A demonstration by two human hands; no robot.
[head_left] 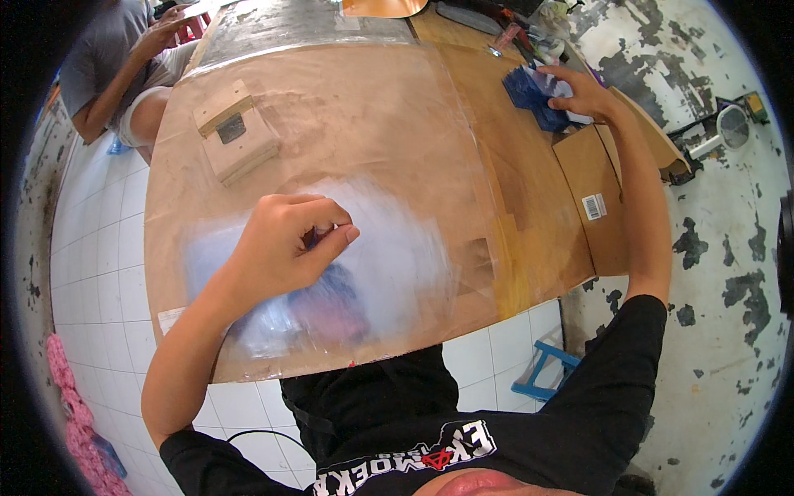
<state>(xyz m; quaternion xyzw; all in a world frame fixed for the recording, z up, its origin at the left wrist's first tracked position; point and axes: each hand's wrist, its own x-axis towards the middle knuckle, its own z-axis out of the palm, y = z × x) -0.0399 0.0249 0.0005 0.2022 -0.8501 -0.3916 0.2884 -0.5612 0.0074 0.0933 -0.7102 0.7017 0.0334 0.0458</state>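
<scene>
My left hand (289, 244) is closed in a fist over the near left of the table, thumb against the curled fingers. A small dark bit shows inside the fist, too hidden to name. Below it lies a whitish-blue smeared patch (405, 248) with blue and pink tints and a glossy part near the table's edge. My right arm stretches to the far right, where my right hand (587, 95) grips at a stack of dark blue and white flat packets (525, 89), thumb and fingers apart around the upper ones. The packets lie beside an open cardboard box.
A pale wooden block (241, 153) with a raised back bar stands at the left of the brown-covered table (372, 107). The cardboard box (591, 198) lines the right edge. Another person (124, 74) sits at the far left. A blue stool (542, 370) stands below, near the peeling wall.
</scene>
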